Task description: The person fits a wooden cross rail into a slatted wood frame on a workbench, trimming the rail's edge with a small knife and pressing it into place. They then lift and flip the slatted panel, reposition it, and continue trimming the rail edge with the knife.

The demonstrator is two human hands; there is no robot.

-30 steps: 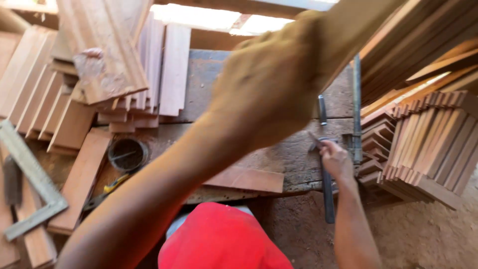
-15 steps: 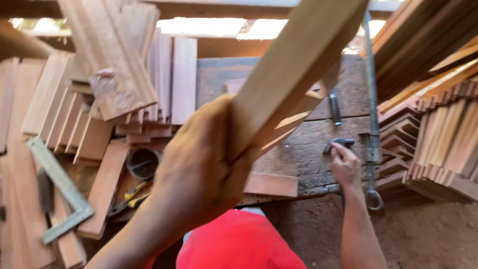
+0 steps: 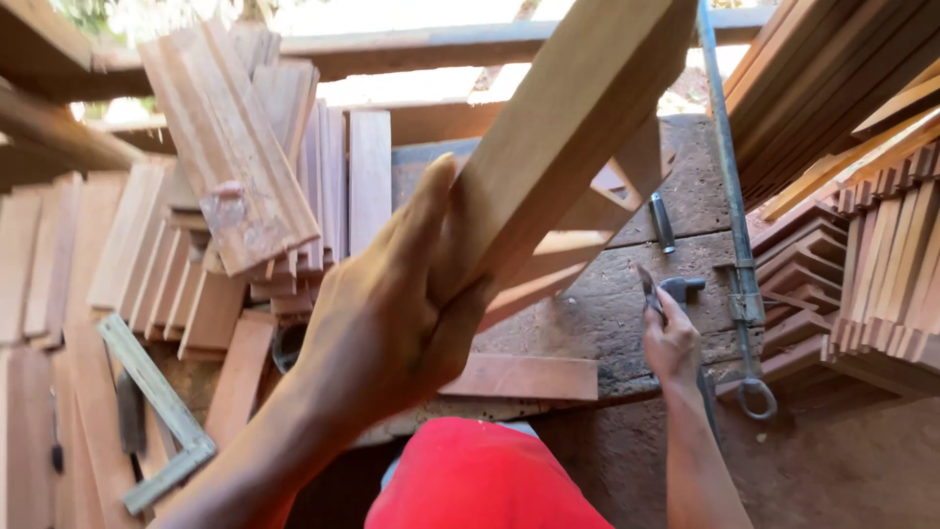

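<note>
Wood plank (image 3: 568, 127): held up close to your face, gripped at its lower end by your left hand (image 3: 392, 313), fingers wrapped tight around its edge. Over the last second it has swung from lying across the view to slanting up toward the top right, which opens your sight of the bench; it now reads as lifted clear of the bench, touching nothing else.

Red shirt (image 3: 480, 480): at the bottom edge, yours.

Right hand (image 3: 671, 343): lower, at the bench (image 3: 627, 313), fingers closed on a hammer (image 3: 671, 292), its head just above the knuckles. It has stayed at that spot.

Flat board (image 3: 524, 377): lying on the bench front, just left of the right hand.

Try square (image 3: 157, 411): at the left, on loose boards.

Long metal bar clamp (image 3: 739, 255): upright, just right of the hammer, ring end down.

Stacks of moulded boards (image 3: 235, 167): behind left; more stacked strips (image 3: 862, 245) crowd the right, leaving a narrow gap.
</note>
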